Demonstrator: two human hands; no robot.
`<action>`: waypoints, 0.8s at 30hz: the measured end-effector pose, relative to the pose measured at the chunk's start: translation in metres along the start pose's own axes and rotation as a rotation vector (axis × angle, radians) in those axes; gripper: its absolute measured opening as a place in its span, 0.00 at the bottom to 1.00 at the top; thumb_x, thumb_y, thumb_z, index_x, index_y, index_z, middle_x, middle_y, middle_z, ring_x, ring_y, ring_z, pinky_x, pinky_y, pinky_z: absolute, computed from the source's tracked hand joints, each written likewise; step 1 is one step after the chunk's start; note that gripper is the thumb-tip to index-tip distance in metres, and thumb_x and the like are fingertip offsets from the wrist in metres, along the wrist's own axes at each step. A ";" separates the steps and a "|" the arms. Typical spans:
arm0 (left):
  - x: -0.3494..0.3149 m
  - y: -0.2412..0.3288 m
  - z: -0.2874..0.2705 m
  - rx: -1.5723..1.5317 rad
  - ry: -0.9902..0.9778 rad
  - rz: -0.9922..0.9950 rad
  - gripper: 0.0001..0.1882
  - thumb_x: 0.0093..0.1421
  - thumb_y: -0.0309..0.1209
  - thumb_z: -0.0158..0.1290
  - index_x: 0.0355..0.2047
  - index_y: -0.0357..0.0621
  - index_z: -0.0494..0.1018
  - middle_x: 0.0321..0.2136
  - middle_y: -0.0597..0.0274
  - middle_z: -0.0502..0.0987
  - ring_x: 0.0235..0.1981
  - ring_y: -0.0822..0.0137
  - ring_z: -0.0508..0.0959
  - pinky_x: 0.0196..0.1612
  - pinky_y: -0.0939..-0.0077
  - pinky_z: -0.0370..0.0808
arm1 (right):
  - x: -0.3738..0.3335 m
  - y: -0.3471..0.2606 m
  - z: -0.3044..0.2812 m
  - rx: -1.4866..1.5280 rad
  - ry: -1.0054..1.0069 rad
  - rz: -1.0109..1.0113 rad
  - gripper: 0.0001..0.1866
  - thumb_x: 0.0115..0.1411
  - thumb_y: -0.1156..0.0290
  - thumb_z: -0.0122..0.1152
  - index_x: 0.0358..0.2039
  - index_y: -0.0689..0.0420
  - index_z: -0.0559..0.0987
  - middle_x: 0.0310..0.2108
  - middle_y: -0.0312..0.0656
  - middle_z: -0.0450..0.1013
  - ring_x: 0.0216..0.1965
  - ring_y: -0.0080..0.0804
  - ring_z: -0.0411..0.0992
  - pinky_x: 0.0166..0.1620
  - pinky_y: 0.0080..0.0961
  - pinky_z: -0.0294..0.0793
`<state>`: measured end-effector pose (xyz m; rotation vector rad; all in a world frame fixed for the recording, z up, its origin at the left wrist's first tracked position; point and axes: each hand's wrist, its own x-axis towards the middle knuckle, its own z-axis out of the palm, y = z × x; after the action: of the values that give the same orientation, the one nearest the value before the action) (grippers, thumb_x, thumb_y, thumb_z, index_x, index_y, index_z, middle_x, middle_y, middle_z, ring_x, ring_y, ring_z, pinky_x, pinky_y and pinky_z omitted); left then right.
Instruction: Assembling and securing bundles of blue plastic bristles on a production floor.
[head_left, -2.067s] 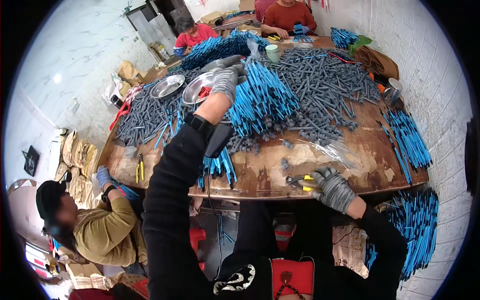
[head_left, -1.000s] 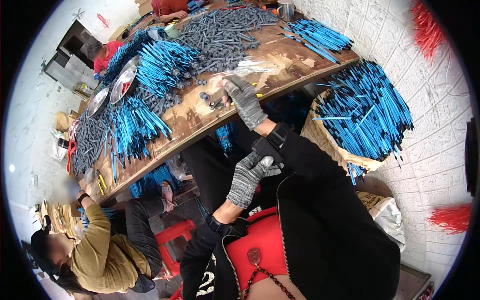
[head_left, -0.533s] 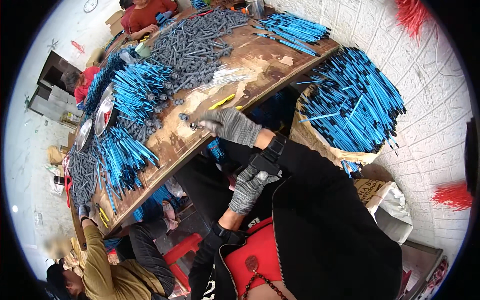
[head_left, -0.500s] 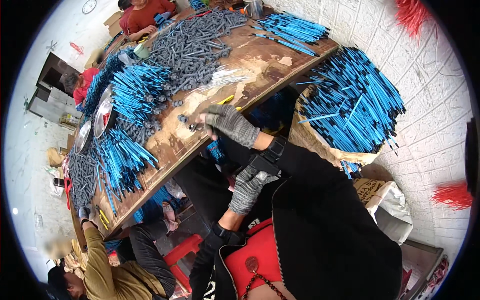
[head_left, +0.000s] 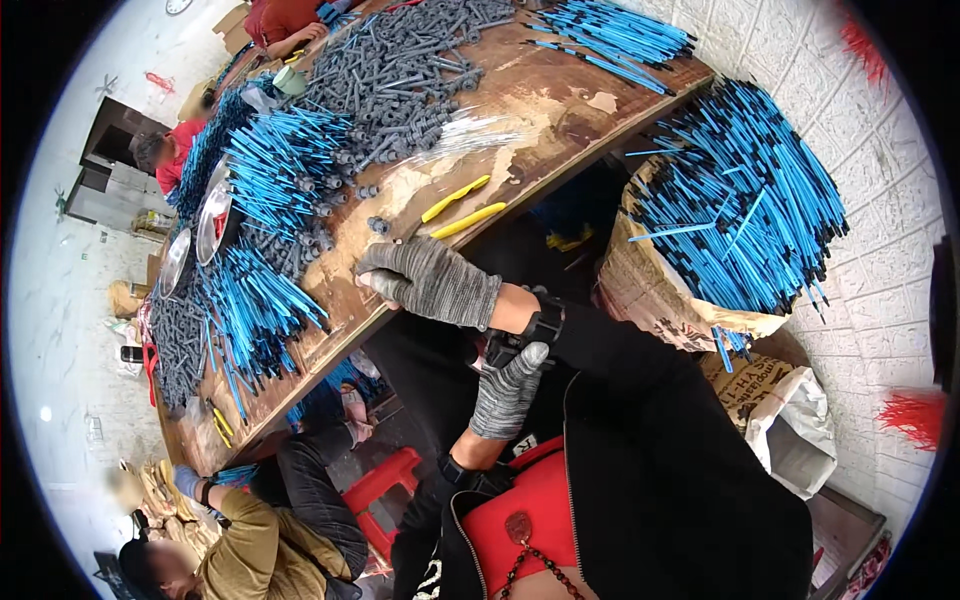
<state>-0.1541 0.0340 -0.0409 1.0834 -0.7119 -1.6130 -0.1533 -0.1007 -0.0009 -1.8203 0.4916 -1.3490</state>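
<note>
My right hand point(head_left: 432, 282), in a grey knit fingerless glove, hangs over the table's front edge. Its fingers are curled, and whatever they may hold is hidden. On that wrist sits a black wrist device point(head_left: 525, 330). My left hand point(head_left: 508, 392), in a matching glove, has its fingers closed at this device from below. Beyond the right hand lie two yellow tool handles point(head_left: 468, 207), their front end behind the glove. A small grey plastic fitting point(head_left: 378, 225) stands close to the right hand's knuckles.
Heaps of grey fittings point(head_left: 400, 85) and blue rods with black ends point(head_left: 285, 175) cover the wooden table point(head_left: 560, 110). A large sack point(head_left: 650, 270) packed with blue rods stands at right. A co-worker point(head_left: 245, 540) sits at lower left beside a red stool point(head_left: 380, 490).
My right hand has drawn left and down off the tabletop, uncovering the yellow handles. My left hand stays by the right wrist. The co-worker's gloved hand has come back from the grey fittings.
</note>
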 end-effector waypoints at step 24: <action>0.018 -0.020 0.017 0.112 -0.044 0.146 0.25 0.65 0.41 0.41 0.54 0.35 0.60 0.48 0.56 0.70 0.49 0.70 0.68 0.50 0.75 0.67 | -0.007 0.018 -0.012 0.097 0.124 -0.222 0.13 0.61 0.62 0.51 0.40 0.57 0.73 0.22 0.38 0.72 0.19 0.24 0.70 0.22 0.21 0.70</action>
<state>-0.1791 0.0225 -0.0566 1.0532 -0.8993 -1.4906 -0.1647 -0.1109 -0.0177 -1.7580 0.2887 -1.6148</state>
